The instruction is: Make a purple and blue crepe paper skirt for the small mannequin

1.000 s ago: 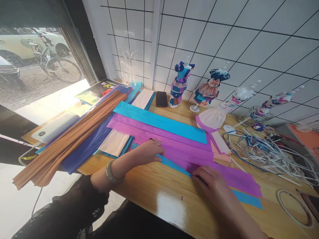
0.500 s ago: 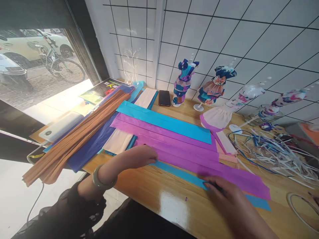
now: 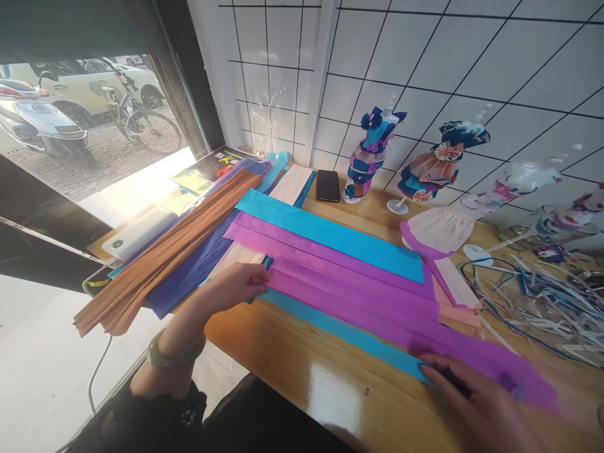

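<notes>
Strips (image 3: 533, 302) lie tangled at the right; dressed figurines (image 3: 368, 157) and a phone (image 3: 328, 185) line the far side, pleated brown paper (image 3: 174, 248) the left. Along the near side of purple paper (image 3: 349, 277) lies a blue strip (image 3: 346, 333), its left end pinched in the left hand (image 3: 243, 281), its right part in the right hand (image 3: 472, 385). Bare table (image 3: 283, 349) opens between it and the near edge, save a tiny scrap (image 3: 367, 391).

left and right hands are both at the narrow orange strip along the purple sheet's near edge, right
Not orange: the head view shows the narrow strip is blue. The left hand and right hand are both at it, along the purple sheet's near edge.
</notes>
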A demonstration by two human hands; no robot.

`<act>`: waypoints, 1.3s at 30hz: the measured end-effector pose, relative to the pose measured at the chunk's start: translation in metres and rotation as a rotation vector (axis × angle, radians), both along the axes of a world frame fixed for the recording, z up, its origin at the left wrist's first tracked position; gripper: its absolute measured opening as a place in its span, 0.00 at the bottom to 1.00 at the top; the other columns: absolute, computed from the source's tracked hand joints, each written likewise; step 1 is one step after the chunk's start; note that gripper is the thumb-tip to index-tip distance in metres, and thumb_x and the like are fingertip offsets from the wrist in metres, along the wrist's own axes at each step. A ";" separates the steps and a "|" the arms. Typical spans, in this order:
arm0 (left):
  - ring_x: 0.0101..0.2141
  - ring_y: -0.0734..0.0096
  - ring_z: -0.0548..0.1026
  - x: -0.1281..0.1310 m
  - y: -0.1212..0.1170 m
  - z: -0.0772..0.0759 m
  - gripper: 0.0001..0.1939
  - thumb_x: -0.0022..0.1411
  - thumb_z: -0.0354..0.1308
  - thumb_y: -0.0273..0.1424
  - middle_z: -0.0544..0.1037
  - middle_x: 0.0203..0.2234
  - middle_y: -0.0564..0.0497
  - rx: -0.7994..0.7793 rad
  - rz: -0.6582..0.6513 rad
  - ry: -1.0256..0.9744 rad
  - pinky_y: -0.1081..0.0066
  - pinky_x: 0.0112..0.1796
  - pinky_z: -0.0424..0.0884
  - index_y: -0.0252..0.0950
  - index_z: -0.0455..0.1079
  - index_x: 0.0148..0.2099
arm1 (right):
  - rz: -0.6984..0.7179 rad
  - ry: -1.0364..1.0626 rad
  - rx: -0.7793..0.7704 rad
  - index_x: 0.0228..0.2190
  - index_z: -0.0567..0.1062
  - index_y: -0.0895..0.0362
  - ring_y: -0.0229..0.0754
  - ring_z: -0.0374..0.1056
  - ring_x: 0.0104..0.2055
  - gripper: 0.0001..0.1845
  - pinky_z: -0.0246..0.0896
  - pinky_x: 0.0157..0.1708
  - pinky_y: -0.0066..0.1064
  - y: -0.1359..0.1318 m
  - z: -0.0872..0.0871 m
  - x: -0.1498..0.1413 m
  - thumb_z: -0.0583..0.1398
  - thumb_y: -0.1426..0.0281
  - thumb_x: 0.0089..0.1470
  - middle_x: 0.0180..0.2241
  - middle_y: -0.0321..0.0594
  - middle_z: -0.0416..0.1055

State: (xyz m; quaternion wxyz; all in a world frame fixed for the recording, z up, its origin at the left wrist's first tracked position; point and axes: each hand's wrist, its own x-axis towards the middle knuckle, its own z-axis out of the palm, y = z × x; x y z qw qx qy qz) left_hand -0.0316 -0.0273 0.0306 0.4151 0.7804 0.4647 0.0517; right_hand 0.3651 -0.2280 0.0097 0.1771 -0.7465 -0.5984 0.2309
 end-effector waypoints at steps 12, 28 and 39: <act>0.28 0.73 0.71 0.020 -0.005 0.004 0.12 0.58 0.50 0.38 0.75 0.27 0.53 0.110 -0.037 0.091 0.74 0.30 0.64 0.38 0.72 0.35 | -0.093 -0.119 0.036 0.31 0.78 0.51 0.50 0.75 0.37 0.22 0.72 0.35 0.36 -0.006 -0.016 0.034 0.55 0.49 0.47 0.36 0.39 0.79; 0.30 0.68 0.71 0.022 -0.018 0.005 0.13 0.56 0.53 0.40 0.74 0.29 0.53 0.137 0.039 0.189 0.71 0.30 0.61 0.40 0.69 0.41 | -0.192 0.020 -0.056 0.33 0.78 0.41 0.53 0.72 0.43 0.18 0.70 0.43 0.42 -0.026 -0.014 0.057 0.59 0.48 0.42 0.41 0.36 0.77; 0.29 0.69 0.70 0.034 -0.019 0.005 0.13 0.54 0.55 0.40 0.73 0.28 0.54 0.144 0.093 0.150 0.72 0.29 0.61 0.40 0.66 0.40 | -0.261 -0.018 -0.042 0.32 0.78 0.39 0.55 0.72 0.43 0.14 0.67 0.43 0.44 -0.032 -0.012 0.066 0.60 0.50 0.43 0.40 0.40 0.77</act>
